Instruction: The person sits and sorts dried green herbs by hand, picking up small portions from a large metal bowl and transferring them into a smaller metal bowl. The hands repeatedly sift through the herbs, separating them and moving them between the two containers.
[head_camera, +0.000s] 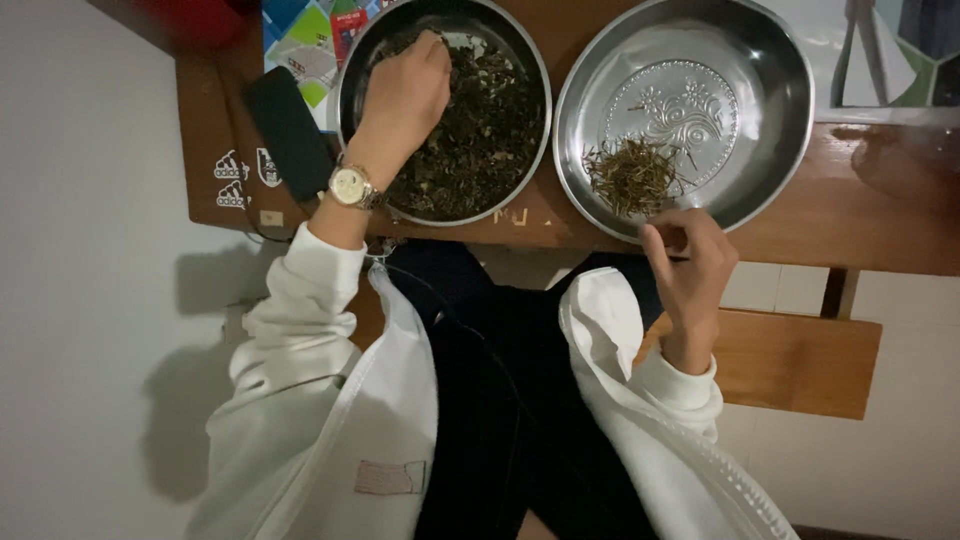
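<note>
Left hand (405, 95) reaches into steel bowl (345, 90) of dark dried leaves (485, 130) — fingers curled in the pile. Right hand (692, 265) pinched at rim of second steel bowl (780, 100) holding pale stems (630, 175). Both bowls on wooden worktop (850, 220).

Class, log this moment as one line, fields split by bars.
left hand: in bowl of dark leaves | right hand: at rim of steel bowl | small stem pile inside

Dim rm: brown wooden table (860, 235) w/ wooden bench (800, 365) below, pale tiled floor (90, 300)
</note>
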